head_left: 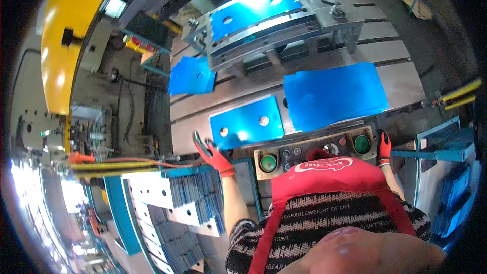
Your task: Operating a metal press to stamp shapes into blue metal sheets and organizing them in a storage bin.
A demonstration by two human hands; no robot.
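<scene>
My left hand (214, 158), in a red glove with black fingers, is open with its fingers apart. It hovers by the near left corner of a blue sheet (243, 116) with two round holes, holding nothing; I cannot tell if it touches the edge. My right hand (384, 148), gloved alike, is beside the right end of a control box (374, 158), close to a green push button (361, 144). Its fingers look stretched out, with nothing seen in them. A second green button (268, 163) sits at the box's left end.
On the slotted metal bed (238, 85) lie a stack of plain blue sheets (335, 96) and smaller blue pieces (188, 77). A holed blue sheet (253, 12) rests on the die (269, 38) behind. Stacked plates (187, 198) stand at lower left, a blue rack (446, 147) at right.
</scene>
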